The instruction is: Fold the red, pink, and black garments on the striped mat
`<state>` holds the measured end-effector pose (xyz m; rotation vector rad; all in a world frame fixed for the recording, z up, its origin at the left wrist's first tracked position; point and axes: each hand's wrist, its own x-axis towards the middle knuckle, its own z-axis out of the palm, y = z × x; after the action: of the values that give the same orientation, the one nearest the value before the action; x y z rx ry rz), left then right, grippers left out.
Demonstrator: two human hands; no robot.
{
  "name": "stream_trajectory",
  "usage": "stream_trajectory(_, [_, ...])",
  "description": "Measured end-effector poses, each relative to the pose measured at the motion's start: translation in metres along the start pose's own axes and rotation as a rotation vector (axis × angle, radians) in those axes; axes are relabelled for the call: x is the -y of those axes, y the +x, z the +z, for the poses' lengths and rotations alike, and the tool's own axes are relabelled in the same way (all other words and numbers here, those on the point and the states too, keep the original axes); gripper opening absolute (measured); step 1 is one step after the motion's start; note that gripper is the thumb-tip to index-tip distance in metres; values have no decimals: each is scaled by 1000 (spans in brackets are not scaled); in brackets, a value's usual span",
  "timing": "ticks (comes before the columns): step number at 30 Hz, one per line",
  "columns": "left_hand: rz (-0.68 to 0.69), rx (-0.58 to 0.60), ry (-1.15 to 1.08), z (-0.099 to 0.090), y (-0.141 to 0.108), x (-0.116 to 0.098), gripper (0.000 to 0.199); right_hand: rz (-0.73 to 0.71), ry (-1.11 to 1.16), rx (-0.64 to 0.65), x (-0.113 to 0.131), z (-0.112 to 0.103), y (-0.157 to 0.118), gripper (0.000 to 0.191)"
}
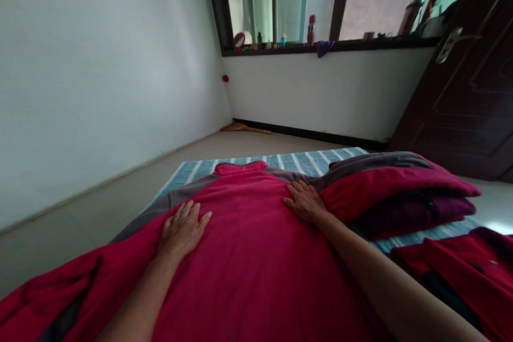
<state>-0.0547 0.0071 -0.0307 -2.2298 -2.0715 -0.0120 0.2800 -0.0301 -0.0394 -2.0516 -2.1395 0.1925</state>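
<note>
A pink fleece jacket (244, 246) with grey shoulder panels lies spread out before me, its collar at the far end. My left hand (182, 228) rests flat on its left side below the grey shoulder, fingers stretched out. On the right, near the other shoulder seam, my right hand (305, 201) also lies flat with fingers extended. The left sleeve hangs out toward the lower left; the right sleeve spreads over a pile of folded clothes (425, 216), which is dark purple and red.
Blue-and-white striped cloth (312, 163) covers the surface beneath. More red clothing (476, 267) lies at the lower right. Beyond are a white wall (100, 64), a windowsill with bottles and a small mirror (239, 40), and a dark door (473, 96) at right.
</note>
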Motion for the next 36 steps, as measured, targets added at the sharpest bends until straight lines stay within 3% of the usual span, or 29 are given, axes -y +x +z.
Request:
stream_trajectory(21, [16,-76,-8,13,3,9,64,9,5,9,2,1,1,66])
stream_trajectory(36, [-5,-17,0,2,0,1,66,12,9,16,0,3,3,67])
